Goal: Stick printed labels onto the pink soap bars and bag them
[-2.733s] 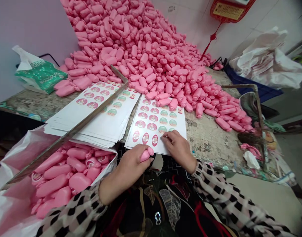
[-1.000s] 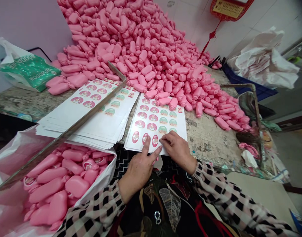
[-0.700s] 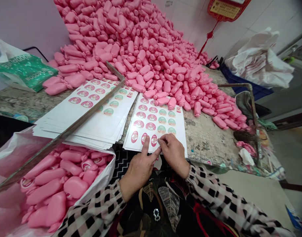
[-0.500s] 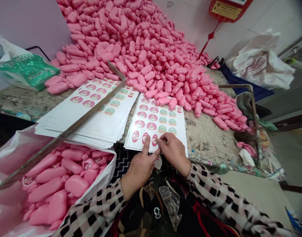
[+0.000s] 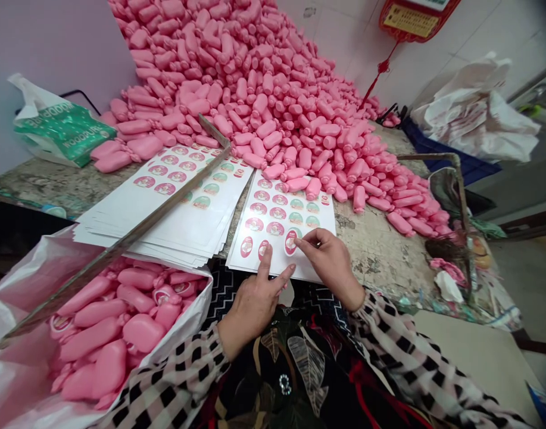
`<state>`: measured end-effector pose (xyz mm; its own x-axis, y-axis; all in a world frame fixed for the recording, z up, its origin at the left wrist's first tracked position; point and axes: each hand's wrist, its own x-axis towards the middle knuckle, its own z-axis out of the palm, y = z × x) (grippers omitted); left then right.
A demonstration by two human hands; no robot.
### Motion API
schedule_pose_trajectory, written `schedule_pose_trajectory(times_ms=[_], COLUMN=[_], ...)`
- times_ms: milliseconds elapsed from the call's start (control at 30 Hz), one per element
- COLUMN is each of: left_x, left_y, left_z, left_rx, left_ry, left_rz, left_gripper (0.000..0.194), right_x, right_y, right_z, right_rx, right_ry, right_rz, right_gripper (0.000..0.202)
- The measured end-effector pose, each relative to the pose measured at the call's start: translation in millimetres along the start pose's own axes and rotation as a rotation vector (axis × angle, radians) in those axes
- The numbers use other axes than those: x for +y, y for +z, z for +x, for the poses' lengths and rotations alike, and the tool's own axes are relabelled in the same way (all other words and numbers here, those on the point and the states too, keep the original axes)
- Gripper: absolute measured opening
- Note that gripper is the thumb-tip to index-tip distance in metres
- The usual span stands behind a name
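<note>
Pinching an oval sticker (image 5: pixel 292 241), right hand (image 5: pixel 330 262) above the sticker sheet (image 5: pixel 320 231).

We count two hands, a left hand (image 5: pixel 250 301) and a right hand (image 5: pixel 330 260), on one loose sticker sheet (image 5: pixel 281 223), beside one stack of sheets (image 5: pixel 174 208), one metal bar (image 5: pixel 121 244), one green bag (image 5: pixel 62 132) and pink bottles (image 5: pixel 264 89) beyond counting.
</note>
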<state>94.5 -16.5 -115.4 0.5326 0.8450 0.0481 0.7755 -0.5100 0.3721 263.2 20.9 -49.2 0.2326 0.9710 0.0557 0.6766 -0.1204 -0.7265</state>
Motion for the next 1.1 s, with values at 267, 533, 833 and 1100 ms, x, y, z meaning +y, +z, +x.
schedule_pose_trajectory(times_ms=[267,533,833,1100], left_x=[-6,14,26,28], left_y=[-21.9,-68.8,-63.3,-62.6], left_z=[-17,12,43,43], left_rx=[0.215,0.047,0.038,0.074], left_ry=[0.127,-0.510,-0.573,-0.511], left_rz=[-0.372,-1.837,-2.111,-2.096], left_gripper=[0.049,0.049,0.052,0.057], right_x=[24,-2,-29,-24], right_y=[14,-6,-14,-7], right_z=[6,-7,-32,-33], right_rx=[-0.064,-0.053,-0.178,-0.204], right_ry=[0.192,0.086,-0.020,0.007], right_rz=[0.599,0.631,0.479,0.483], right_gripper=[0.029,0.024,0.022,0.022])
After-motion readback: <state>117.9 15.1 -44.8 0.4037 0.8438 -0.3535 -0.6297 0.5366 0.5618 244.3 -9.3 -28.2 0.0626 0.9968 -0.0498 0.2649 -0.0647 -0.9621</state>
